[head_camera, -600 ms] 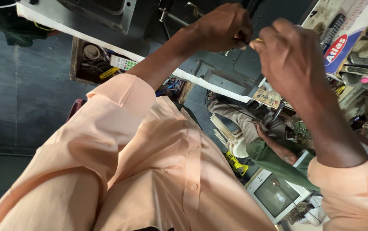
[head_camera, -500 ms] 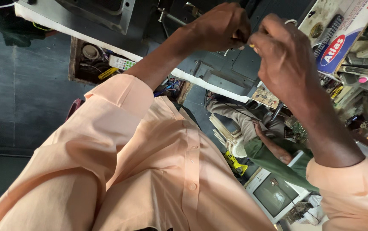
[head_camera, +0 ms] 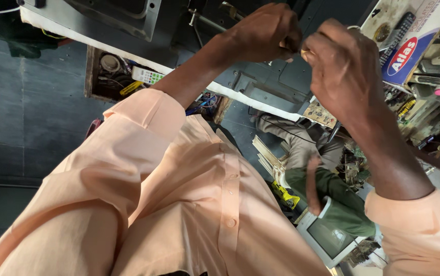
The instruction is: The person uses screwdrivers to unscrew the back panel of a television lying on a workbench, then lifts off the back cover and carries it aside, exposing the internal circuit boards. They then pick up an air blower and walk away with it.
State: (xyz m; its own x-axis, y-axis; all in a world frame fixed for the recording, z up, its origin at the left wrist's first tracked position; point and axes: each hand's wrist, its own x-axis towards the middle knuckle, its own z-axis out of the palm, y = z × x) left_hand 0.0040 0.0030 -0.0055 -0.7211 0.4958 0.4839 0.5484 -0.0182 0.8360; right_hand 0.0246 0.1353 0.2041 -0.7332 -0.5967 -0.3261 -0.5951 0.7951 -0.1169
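Where fists meet: dark metal chassis

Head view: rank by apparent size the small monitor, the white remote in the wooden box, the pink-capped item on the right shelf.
1. Small monitor, largest.
2. White remote.
3. Pink-capped item, smallest.
The monitor sits nearer the camera, so true sizes are less certain.
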